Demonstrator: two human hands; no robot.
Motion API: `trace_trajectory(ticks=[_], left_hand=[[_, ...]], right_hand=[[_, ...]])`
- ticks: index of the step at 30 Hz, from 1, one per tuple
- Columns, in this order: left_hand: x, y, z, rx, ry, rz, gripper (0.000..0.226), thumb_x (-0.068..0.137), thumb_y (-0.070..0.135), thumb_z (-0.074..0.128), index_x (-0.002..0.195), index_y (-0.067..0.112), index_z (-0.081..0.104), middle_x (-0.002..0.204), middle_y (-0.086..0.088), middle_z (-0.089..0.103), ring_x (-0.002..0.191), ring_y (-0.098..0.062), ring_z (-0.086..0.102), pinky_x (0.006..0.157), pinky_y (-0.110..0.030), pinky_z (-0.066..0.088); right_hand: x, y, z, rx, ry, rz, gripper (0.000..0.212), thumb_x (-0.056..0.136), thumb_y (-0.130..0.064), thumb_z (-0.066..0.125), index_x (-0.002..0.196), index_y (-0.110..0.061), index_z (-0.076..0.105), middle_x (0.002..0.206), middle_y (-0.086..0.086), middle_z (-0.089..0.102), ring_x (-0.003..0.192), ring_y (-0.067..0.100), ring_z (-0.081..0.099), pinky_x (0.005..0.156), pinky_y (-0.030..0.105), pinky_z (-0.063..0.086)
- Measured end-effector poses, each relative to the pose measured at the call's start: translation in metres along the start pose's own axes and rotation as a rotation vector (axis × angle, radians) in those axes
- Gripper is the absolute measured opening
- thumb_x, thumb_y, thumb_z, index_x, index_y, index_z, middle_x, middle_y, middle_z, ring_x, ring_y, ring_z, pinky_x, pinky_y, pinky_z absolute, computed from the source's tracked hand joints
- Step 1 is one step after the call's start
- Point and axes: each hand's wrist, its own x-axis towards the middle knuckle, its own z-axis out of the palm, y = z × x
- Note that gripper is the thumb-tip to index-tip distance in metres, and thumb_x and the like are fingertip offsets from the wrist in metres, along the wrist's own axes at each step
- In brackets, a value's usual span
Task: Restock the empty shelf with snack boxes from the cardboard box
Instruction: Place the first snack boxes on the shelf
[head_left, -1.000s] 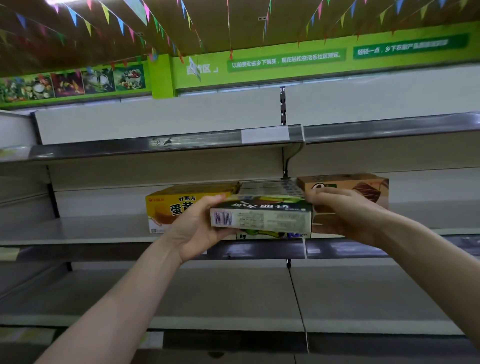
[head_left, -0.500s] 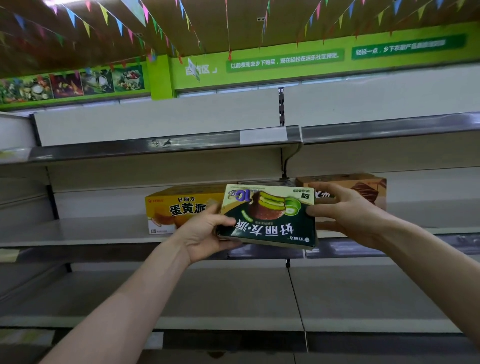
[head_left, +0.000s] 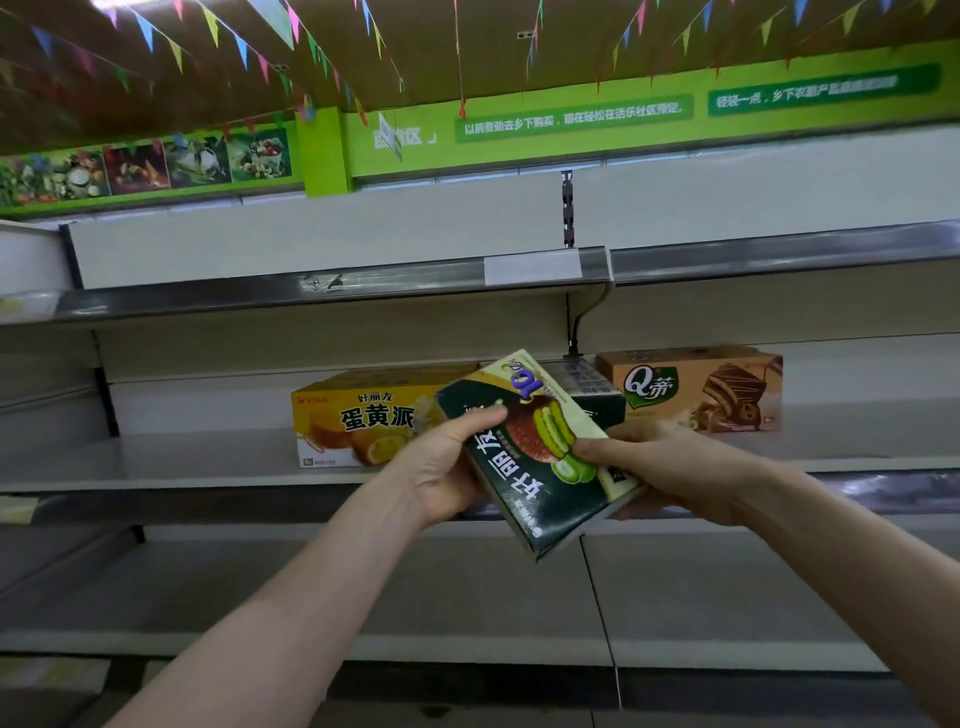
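Note:
A dark green snack box (head_left: 540, 457) is held tilted in the air in front of the middle shelf (head_left: 156, 462), its printed face toward me. My left hand (head_left: 447, 467) grips its left edge, thumb across the front. My right hand (head_left: 660, 467) grips its right edge. On the shelf behind stand a yellow snack box (head_left: 358, 421) on the left, another dark green box (head_left: 597, 400) partly hidden in the middle, and a brown snack box (head_left: 696, 389) on the right. The cardboard box is out of view.
An upper shelf (head_left: 332, 286) with a blank price strip runs above. A lower shelf (head_left: 415, 587) lies below my forearms. A black upright (head_left: 567, 208) divides the shelf bays. Green signs and coloured bunting hang overhead.
The green box turned from showing its barcode side to its printed face, then rotated into a steep tilt and dropped slightly. Both hands shifted their grip with it.

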Motion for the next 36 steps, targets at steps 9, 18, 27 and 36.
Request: trace_trajectory(ticks=[9, 18, 27, 36], left_hand=[[0.016, 0.006, 0.014, 0.206, 0.129, 0.04, 0.035, 0.092, 0.039, 0.061, 0.109, 0.009, 0.061, 0.084, -0.009, 0.07, 0.072, -0.022, 0.067, 0.06, -0.032, 0.055], [0.04, 0.025, -0.004, 0.64, 0.401, 0.329, 0.024, 0.1, 0.017, 0.051, 0.12, 0.013, 0.062, 0.103, -0.003, 0.064, 0.091, -0.017, 0.063, 0.08, -0.034, 0.055], [0.033, 0.012, -0.009, 0.631, -0.05, 0.09, 0.07, 0.08, 0.028, 0.076, 0.141, 0.02, 0.043, 0.121, -0.011, 0.066, 0.108, -0.026, 0.064, 0.09, -0.042, 0.054], [0.038, 0.021, -0.015, 0.624, -0.055, 0.055, 0.035, 0.082, 0.023, 0.074, 0.114, 0.012, 0.064, 0.099, -0.01, 0.075, 0.088, -0.024, 0.069, 0.082, -0.04, 0.055]], right_hand=[[0.015, -0.006, 0.004, 0.179, 0.068, -0.04, 0.037, 0.085, -0.032, 0.069, 0.11, -0.006, 0.059, 0.09, 0.012, 0.075, 0.076, 0.024, 0.073, 0.061, 0.03, 0.058], [0.029, -0.003, -0.002, 0.189, 0.192, -0.141, 0.038, 0.086, -0.025, 0.069, 0.119, -0.013, 0.057, 0.092, 0.009, 0.075, 0.08, 0.024, 0.073, 0.064, 0.033, 0.056], [0.042, -0.002, 0.013, 0.491, 0.193, -0.104, 0.028, 0.091, -0.016, 0.062, 0.117, -0.005, 0.059, 0.095, 0.016, 0.074, 0.081, 0.028, 0.072, 0.065, 0.037, 0.056], [0.035, 0.003, -0.003, 0.5, 0.287, -0.085, 0.043, 0.084, -0.017, 0.07, 0.12, -0.002, 0.053, 0.099, 0.019, 0.073, 0.095, 0.033, 0.07, 0.087, 0.047, 0.054]])
